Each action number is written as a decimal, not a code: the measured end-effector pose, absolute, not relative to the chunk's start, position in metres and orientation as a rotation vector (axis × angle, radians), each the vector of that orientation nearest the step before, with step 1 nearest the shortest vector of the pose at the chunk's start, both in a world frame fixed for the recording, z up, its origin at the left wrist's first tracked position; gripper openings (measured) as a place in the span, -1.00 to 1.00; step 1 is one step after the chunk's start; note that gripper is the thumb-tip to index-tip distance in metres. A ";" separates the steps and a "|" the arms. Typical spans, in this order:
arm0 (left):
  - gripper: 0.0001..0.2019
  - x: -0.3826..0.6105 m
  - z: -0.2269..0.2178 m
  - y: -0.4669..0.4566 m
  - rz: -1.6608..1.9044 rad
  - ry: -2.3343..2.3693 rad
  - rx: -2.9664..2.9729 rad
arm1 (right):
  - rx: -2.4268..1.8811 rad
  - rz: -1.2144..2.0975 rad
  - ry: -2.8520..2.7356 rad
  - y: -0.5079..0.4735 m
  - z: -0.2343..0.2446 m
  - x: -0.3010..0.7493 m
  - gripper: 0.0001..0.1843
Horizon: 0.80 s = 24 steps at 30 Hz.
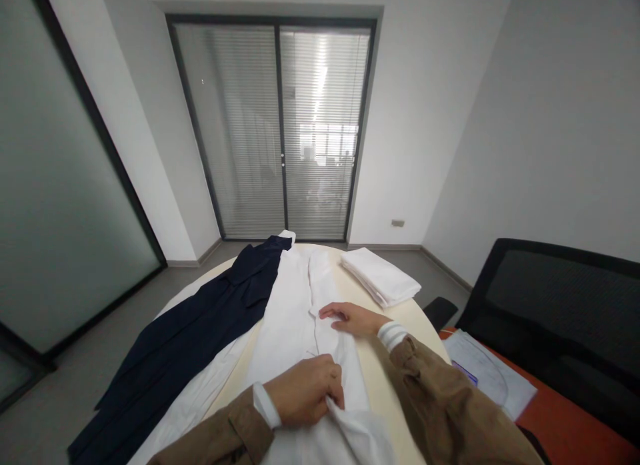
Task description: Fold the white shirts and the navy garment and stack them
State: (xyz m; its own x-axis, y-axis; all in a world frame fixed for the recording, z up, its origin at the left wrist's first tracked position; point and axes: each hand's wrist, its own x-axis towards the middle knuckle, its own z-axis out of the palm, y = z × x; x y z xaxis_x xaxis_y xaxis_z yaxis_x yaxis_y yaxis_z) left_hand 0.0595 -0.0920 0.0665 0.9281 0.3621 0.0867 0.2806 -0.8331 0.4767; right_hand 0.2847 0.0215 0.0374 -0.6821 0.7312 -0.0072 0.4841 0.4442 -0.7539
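A long white garment [285,318] lies lengthwise on a round cream table, with a slit-like overlap running down its middle. Low in the view, my left hand [305,388] is closed, pinching a raised fold of its cloth near the front. My right hand [355,318] rests farther up on the right half, its fingertips at the overlap's edge and its thumb apart from them. Left of this garment, a dark navy garment [200,325] is spread over more white cloth [200,398]. Folded white cloth [380,275] sits at the table's far right.
The table's rim [425,318] curves close by my right forearm. A black mesh chair [555,318] with an orange seat stands at the right, papers [490,371] lying on the seat. Beyond the table is a glass partition with blinds [280,131]; frosted glass [65,165] stands at left.
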 end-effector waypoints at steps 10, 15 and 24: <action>-0.66 0.049 0.049 -0.101 0.422 0.476 2.460 | -1.030 1.118 -2.142 0.026 0.016 0.276 -0.51; -0.75 0.052 0.065 -0.108 0.491 0.347 2.652 | -1.164 0.869 -2.036 0.020 0.013 0.275 -0.61; -0.90 0.057 0.048 -0.115 0.186 0.287 2.870 | -1.258 0.408 -2.450 0.012 0.044 0.251 -0.49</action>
State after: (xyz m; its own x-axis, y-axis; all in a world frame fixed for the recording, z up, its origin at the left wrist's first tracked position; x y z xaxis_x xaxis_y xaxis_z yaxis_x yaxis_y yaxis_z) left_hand 0.0569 -0.1152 0.0482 0.9725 0.2101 0.1009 0.1782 -0.9492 0.2593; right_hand 0.2514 0.0124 0.0444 -0.5417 0.8211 0.1798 0.7187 0.5634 -0.4076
